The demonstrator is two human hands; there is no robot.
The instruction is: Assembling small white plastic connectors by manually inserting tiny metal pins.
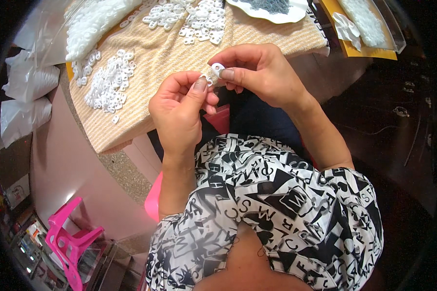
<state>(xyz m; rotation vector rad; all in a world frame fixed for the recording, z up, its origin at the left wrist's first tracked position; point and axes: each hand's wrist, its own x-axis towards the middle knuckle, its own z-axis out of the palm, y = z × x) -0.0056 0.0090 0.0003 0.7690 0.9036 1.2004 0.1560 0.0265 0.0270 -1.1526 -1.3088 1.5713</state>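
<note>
Just off the front edge of a towel-covered table (150, 58), my two hands meet with their fingertips close together. My right hand (269, 72) is closed, pinching a white oval plastic piece with a hole (217, 67) between thumb and forefinger. Lower and to the left, my left hand (179, 106) pinches a smaller white plastic piece (209, 81), partly hidden by the thumb. Whether the two pieces touch, I cannot tell. A pile of small white pieces (107, 85) lies left of my left hand. Beyond my hands are larger white holed pieces (204, 22).
A white scalloped plate (289, 18) with small dark bits stands at the back. Far left lies a clear bag of white pieces (94, 29). At the far right, crumpled white paper (346, 29) lies beside a bag of white parts (366, 24). A pink stool (65, 242) stands lower left.
</note>
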